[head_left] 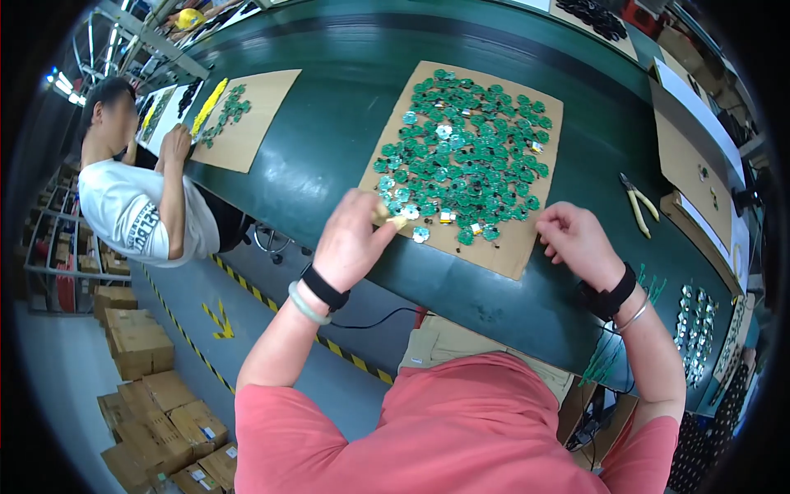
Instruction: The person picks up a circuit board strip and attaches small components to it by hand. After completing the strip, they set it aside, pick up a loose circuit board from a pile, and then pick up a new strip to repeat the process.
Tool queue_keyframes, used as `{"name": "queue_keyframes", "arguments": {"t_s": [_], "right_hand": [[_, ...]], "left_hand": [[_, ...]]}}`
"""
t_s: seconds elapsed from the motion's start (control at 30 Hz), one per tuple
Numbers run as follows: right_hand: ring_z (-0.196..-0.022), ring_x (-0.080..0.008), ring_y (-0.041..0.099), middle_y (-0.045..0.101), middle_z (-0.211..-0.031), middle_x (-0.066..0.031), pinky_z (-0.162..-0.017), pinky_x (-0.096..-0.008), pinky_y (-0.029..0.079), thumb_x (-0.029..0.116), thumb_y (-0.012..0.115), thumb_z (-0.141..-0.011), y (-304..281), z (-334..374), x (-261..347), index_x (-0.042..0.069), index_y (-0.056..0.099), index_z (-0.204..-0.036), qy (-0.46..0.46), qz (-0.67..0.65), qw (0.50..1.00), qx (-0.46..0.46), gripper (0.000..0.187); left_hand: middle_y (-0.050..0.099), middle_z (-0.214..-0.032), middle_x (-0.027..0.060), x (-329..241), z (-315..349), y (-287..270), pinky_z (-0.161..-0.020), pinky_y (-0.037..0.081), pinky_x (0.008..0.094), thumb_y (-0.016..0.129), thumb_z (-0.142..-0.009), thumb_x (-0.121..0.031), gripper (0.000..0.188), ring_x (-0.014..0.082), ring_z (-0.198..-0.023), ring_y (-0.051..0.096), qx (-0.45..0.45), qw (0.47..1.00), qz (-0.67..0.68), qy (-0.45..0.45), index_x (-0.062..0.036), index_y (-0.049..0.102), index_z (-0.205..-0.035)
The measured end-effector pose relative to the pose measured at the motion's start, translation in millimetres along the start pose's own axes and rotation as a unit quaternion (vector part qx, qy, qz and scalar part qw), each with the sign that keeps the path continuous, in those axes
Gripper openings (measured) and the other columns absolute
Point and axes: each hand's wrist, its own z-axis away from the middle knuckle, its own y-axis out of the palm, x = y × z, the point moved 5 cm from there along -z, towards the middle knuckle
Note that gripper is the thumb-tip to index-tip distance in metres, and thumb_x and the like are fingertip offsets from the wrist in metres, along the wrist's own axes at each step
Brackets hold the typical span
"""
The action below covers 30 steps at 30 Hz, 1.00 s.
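Many small green circuit boards lie spread over a cardboard sheet on the green table. My left hand is at the sheet's near left corner, thumb and forefinger bent together beside the nearest boards. Pale yellow coverings show at those fingertips; whatever they pinch is too small to make out. By the sheet's near right edge, my right hand is closed with curled fingers, just off the boards. Its fingertips partly hide whatever is between them.
Yellow-handled pliers lie on the table to the right. Green wires and rows of small boards sit at the near right. At the left, a person in a white shirt works at another cardboard sheet. Cardboard boxes stand on the floor.
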Motion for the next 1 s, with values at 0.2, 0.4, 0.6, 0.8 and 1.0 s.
{"name": "queue_keyframes", "arguments": {"t_s": [0.2,0.4,0.6,0.8,1.0], "right_hand": [[-0.082,-0.0138,0.066,0.064,-0.099,-0.0092,-0.073,-0.023,0.056,0.01,0.058,-0.094,-14.3,-2.7,-25.1,-0.006,0.052,-0.122,0.066,-0.205,0.976,-0.045,0.033],[-0.089,-0.0161,0.066,0.064,-0.104,-0.0116,-0.079,-0.0251,0.056,0.009,0.058,-0.094,-7.1,-5.5,-33.4,-0.007,0.051,-0.124,0.08,-0.37,0.925,0.028,0.035],[-0.091,-0.0158,0.065,0.064,-0.105,-0.0121,-0.082,-0.0251,0.055,0.009,0.058,-0.094,-4.8,-6.7,-40.7,-0.007,0.052,-0.122,0.07,-0.395,0.914,0.062,0.033],[-0.089,-0.0127,0.063,0.065,-0.104,-0.0089,-0.079,-0.0243,0.054,0.011,0.059,-0.094,-13.0,-6.8,-47.0,-0.004,0.057,-0.117,0.045,-0.414,0.904,0.095,0.028],[-0.088,-0.0121,0.062,0.065,-0.103,-0.0058,-0.076,-0.0251,0.051,0.021,0.064,-0.091,2.2,0.6,-32.0,-0.002,0.054,-0.126,-0.015,-0.374,0.92,0.114,0.043]], "left_hand": [[0.052,-0.123,0.0261,-4.9,12.8,6.3,-0.095,0.043,0.0447,0.078,-0.074,-0.018,0.071,0.042,-0.115,0.049,-0.117,0.987,-0.096,0.048,0.0094,0.041,-0.128],[0.047,-0.131,0.0303,-10.9,8.7,20.2,-0.104,0.039,0.0433,0.078,-0.077,-0.024,0.084,0.0422,-0.124,0.044,-0.026,0.997,-0.033,-0.057,0.0134,0.03,-0.136],[0.049,-0.129,0.0297,7.3,12.6,38.5,-0.101,0.041,0.0436,0.074,-0.083,-0.026,0.077,0.0414,-0.123,0.046,-0.107,0.991,-0.022,-0.074,0.014,0.033,-0.133],[0.055,-0.124,0.0268,7.1,3.5,51.9,-0.099,0.042,0.0392,0.066,-0.09,-0.02,0.059,0.0359,-0.116,0.054,-0.123,0.985,0.08,-0.088,0.0112,0.038,-0.131],[0.054,-0.129,0.0209,45.1,10.8,44.7,-0.1,0.04,0.0341,0.054,-0.096,-0.011,0.046,0.0279,-0.118,0.054,-0.141,0.982,0.106,-0.06,0.0087,0.036,-0.134]]}}
